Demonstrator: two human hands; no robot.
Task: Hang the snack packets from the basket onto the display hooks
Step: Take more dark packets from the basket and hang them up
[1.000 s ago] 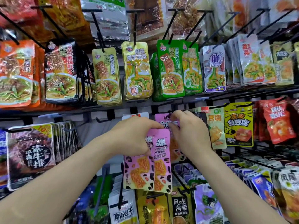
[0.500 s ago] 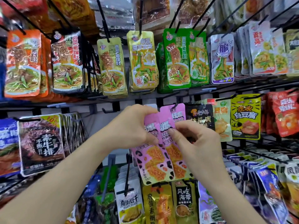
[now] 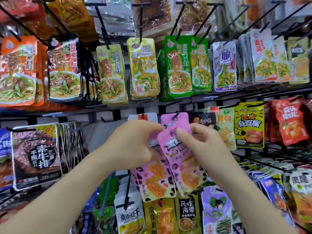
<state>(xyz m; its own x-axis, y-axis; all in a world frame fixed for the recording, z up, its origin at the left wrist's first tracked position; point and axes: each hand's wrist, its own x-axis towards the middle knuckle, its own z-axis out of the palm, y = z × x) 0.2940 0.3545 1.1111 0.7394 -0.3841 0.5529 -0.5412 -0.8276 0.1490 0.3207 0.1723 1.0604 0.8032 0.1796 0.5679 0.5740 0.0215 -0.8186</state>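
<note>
Both hands hold a small bunch of pink snack packets (image 3: pixel 170 168) with orange food pictures and black spots, in front of the middle row of the display. My left hand (image 3: pixel 133 144) grips the left packets by their upper part. My right hand (image 3: pixel 200 146) pinches the front packet near its top with thumb and fingers. Just behind them another pink packet (image 3: pixel 175 119) hangs on a black display hook (image 3: pixel 177 114). The basket is out of view.
Black hooks carry snack packets all around: yellow packets (image 3: pixel 143 68) and green packets (image 3: pixel 179 66) above, a dark beef-style packet (image 3: pixel 36 156) at left, a yellow tofu packet (image 3: pixel 249 127) at right, more below. A bare hook (image 3: pixel 108 119) sticks out left of my hands.
The pink packets have moved up and tilted, the front one now fanned apart from the others. My right hand shifted its pinch toward that packet's top. The camera dipped a little.
</note>
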